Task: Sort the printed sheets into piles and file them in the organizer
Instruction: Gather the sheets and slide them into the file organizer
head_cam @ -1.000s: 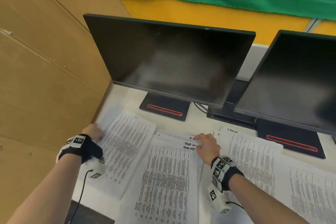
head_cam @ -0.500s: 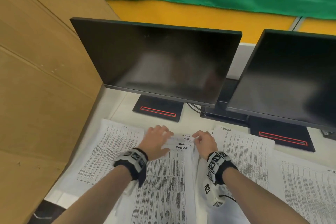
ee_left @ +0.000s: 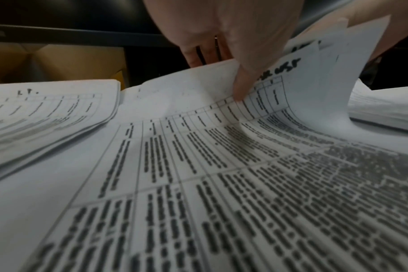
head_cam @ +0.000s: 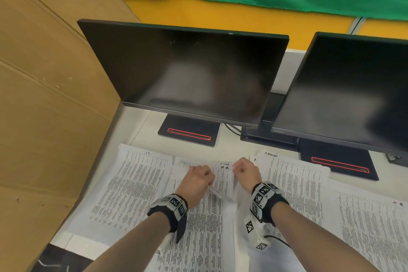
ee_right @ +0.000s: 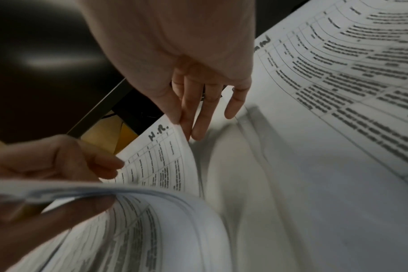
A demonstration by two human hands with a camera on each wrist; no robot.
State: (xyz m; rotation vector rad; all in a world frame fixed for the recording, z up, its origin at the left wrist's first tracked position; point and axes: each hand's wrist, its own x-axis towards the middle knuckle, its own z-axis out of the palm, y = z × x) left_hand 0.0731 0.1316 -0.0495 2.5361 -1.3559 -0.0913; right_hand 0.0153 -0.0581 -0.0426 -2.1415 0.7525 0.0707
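Printed sheets lie in several piles on the white desk (head_cam: 141, 134). My left hand (head_cam: 199, 175) and right hand (head_cam: 245, 170) meet at the far edge of the middle pile (head_cam: 209, 227). In the left wrist view my left hand (ee_left: 235, 77) pinches the top sheets (ee_left: 314, 73) by their upper edge, curling them up off the pile. The right hand (ee_right: 181, 125) pinches the corner of a sheet marked "H.R." (ee_right: 161, 158), lifted from the stack. A left pile (head_cam: 136, 183) and a right pile (head_cam: 295, 183) flank the middle one.
Two black monitors (head_cam: 187, 73) (head_cam: 353, 90) stand just behind the piles on stands with red strips (head_cam: 188, 133). A wooden partition (head_cam: 44, 117) walls the left side. Another pile (head_cam: 373, 232) lies at the far right. Cables (head_cam: 234, 130) run between the stands.
My left hand left the left pile, lay flat on the middle pile, and now curls round its top sheets and lifts them. The right hand stayed at that pile's far right corner.
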